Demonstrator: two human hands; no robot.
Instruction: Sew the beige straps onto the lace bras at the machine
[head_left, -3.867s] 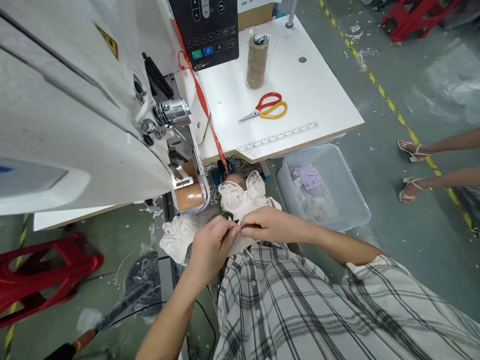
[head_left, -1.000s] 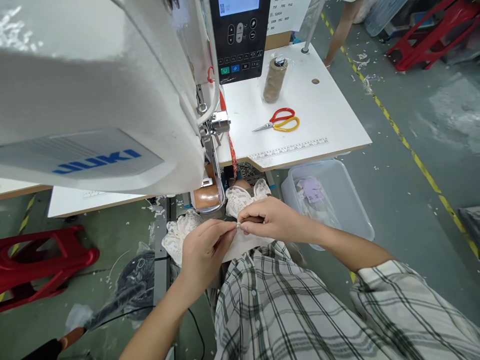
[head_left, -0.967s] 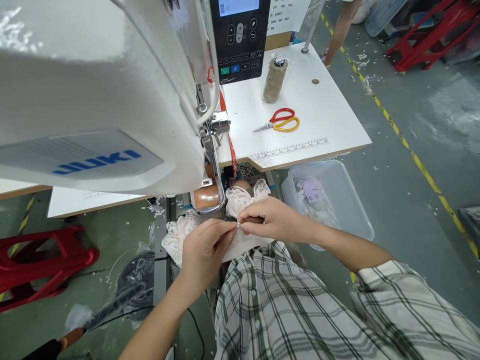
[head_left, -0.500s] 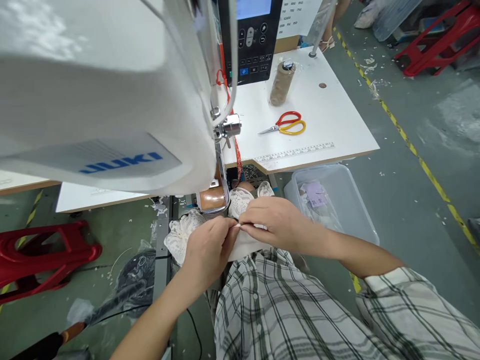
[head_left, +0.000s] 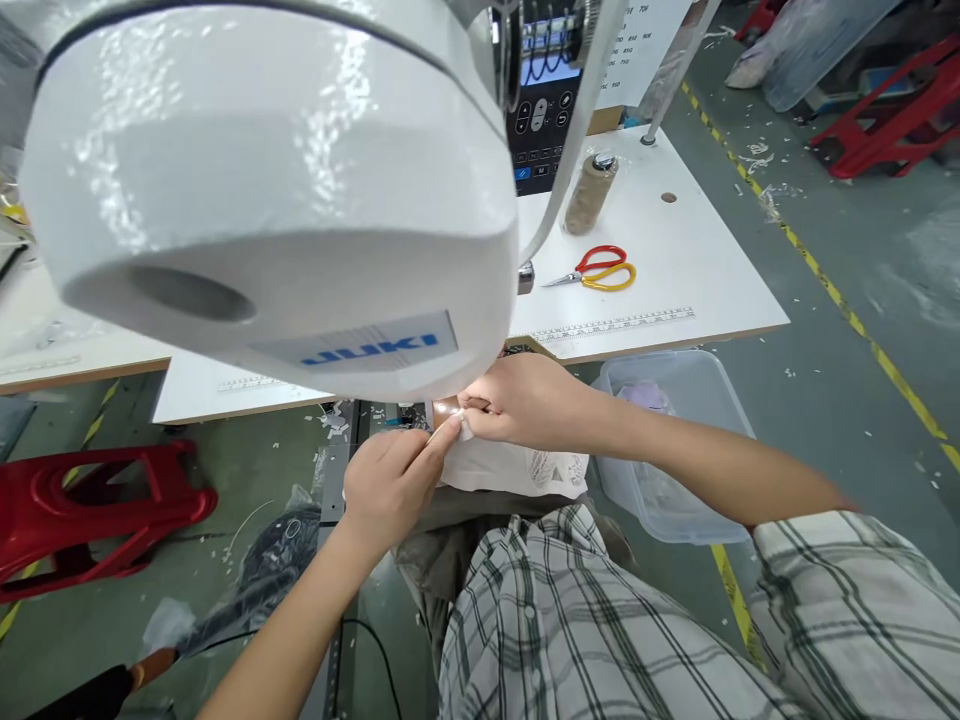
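A white garment with lace parts lies across my lap, just below the sewing machine. My left hand pinches its edge between thumb and forefinger. Close beside it, my right hand grips the same edge with bent fingers. Both sets of fingertips meet near the copper-coloured work arm, at the lower edge of the machine head. The head hides the needle area, so I cannot tell whether the cloth touches the arm. Much of the garment is covered by my hands.
On the white table are scissors, a beige thread cone and a printed ruler strip. A control panel stands behind. To the right is a clear plastic bin; red stools stand on the floor.
My hands have risen closer to the machine head, bringing the garment's edge to the work arm. The lace bunch at left is out of sight; lace now shows at right. The view has shifted.
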